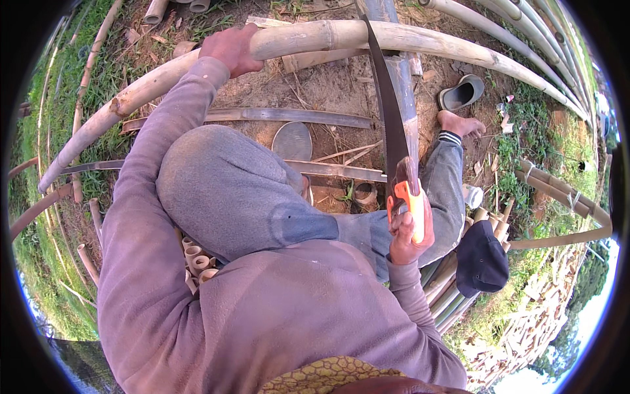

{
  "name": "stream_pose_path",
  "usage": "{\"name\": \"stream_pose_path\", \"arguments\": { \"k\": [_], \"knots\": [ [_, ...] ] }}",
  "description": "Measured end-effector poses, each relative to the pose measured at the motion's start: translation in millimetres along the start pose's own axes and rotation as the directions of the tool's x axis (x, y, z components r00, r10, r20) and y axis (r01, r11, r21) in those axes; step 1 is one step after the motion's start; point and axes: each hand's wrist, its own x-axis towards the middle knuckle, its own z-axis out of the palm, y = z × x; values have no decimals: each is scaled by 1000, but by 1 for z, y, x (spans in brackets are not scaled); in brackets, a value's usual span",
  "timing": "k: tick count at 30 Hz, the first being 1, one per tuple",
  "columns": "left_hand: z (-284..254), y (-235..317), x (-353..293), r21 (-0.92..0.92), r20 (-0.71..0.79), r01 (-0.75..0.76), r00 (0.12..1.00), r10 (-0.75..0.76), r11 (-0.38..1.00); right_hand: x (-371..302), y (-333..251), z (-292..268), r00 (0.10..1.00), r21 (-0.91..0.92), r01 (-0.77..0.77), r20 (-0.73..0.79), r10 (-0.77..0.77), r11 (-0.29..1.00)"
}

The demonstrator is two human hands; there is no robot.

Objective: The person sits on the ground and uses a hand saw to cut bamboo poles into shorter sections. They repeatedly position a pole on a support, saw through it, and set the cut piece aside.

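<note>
A long pale bamboo pole (pixel 315 38) lies crosswise in front of me, over a greyish pole (pixel 408 125) that runs away from me. My left hand (pixel 231 50) is wrapped round the bamboo pole, left of its middle. In my right hand (pixel 413 230) is the orange handle of a hand saw (pixel 391 105). Its long dark blade points away from me and reaches the bamboo pole near the crossing. Whether its teeth have cut into the pole I cannot tell.
Split bamboo strips (pixel 289 117) lie on the dirt beyond my bent leg. A loose clog (pixel 461 92) sits near my bare foot (pixel 461 123). To the right are a dark cap (pixel 482 258) on stacked bamboo and more long poles (pixel 499 41). Short bamboo pieces (pixel 199 262) lie by my left side.
</note>
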Motion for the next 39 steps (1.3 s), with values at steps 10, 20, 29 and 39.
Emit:
{"name": "stream_pose_path", "arguments": {
  "k": [10, 20, 29, 39],
  "knots": [
    [-9, 1, 3, 23, 1, -11, 1000, 11, 1000, 138, -15, 74, 960, -103, 269, -48, -275, 958],
    [4, 5, 2, 23, -34, -34, 999, 35, 999, 120, 0, 65, 993, -7, 114, -40, -114, 993],
    [-9, -1, -3, 10, 7, -9, 1000, 9, 1000, 76, -10, 45, 998, 123, 42, -41, -37, 991],
    [-3, 6, 2, -4, -1, -20, 1000, 20, 1000, 188, -16, 84, 991, 38, 133, -4, -133, 990]
  ]
}}
